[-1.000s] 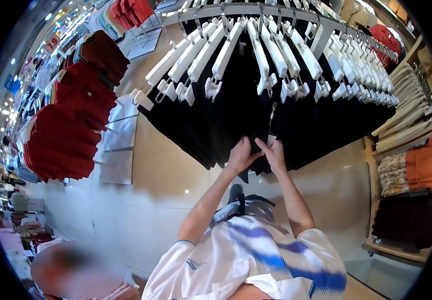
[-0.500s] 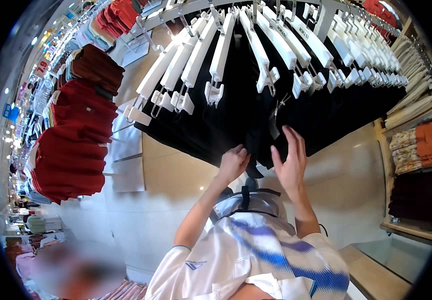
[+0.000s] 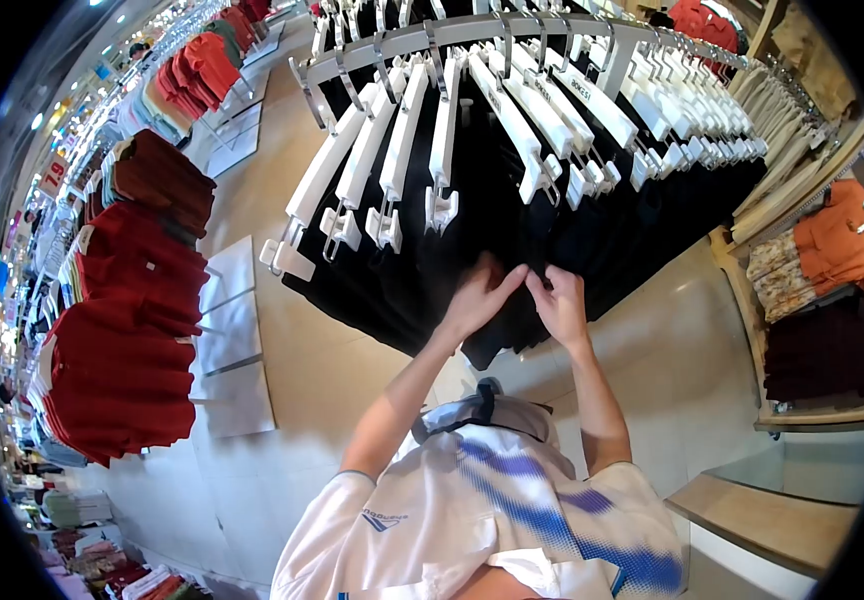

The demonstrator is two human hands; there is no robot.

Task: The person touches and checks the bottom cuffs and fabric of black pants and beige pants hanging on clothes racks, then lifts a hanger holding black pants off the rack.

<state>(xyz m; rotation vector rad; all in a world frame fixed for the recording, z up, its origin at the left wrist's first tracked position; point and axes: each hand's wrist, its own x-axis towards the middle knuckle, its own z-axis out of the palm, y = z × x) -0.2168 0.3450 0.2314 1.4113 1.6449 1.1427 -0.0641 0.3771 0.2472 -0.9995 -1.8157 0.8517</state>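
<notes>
Black garments (image 3: 642, 220) hang from white clip hangers (image 3: 442, 150) on a metal rail (image 3: 472, 33) in front of me. Whether they are trousers or skirts, I cannot tell. My left hand (image 3: 482, 300) is closed on the cloth of one black garment, its fingers partly lost in the dark fabric and its thumb pointing right. Close beside it, my right hand (image 3: 560, 303) has curled fingers pinching the same garment. The two thumbs almost meet below a gap between the hangers.
Red shirts (image 3: 117, 375) and brown ones (image 3: 162, 190) hang on a rack to the left. On the right stands a wooden shelf unit (image 3: 742, 330) with an orange garment (image 3: 837, 245) and dark folded cloth (image 3: 822, 345). A wood-edged counter (image 3: 752, 525) is at lower right.
My left hand has moved up and right. My right hand, earlier open with fingers spread, has closed on the cloth and come nearer the left. The view has shifted slightly.
</notes>
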